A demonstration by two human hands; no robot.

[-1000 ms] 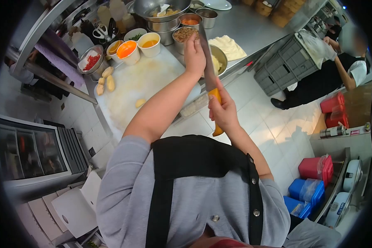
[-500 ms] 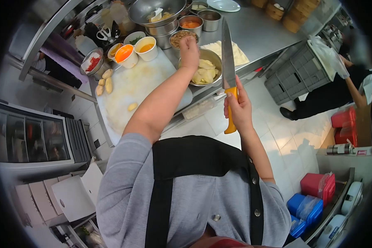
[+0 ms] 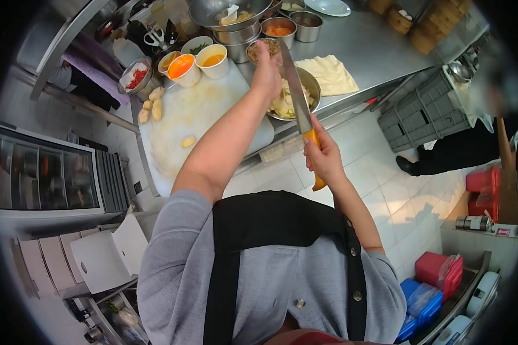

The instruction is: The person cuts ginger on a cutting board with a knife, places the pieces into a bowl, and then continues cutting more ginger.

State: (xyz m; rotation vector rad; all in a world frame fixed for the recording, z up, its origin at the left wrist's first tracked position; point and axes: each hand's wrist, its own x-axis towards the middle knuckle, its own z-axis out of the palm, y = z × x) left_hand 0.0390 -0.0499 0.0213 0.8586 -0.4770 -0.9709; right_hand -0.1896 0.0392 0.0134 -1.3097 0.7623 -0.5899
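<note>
My right hand is closed round the yellow handle of a large kitchen knife, its blade slanting up and left. Beside the upper blade, my left hand has its fingers stretched out, close to the metal, and no object shows in it. Beneath the blade is a metal bowl of pale yellow pieces. Behind my left fingers stands a container of brown crumbly food, partly hidden. To the left lies a white cutting board with a small pale yellow piece on it.
Several knobbly pale pieces lie at the board's left edge. Behind it stand cups of orange and yellow sauce. A folded cream cloth rests right of the bowl. A person in dark trousers stands by a grey crate.
The knife has tilted left, its blade now crossing over the bowl and near my left hand. My left hand has gone from curled over the brown food to fingers stretched beside the blade.
</note>
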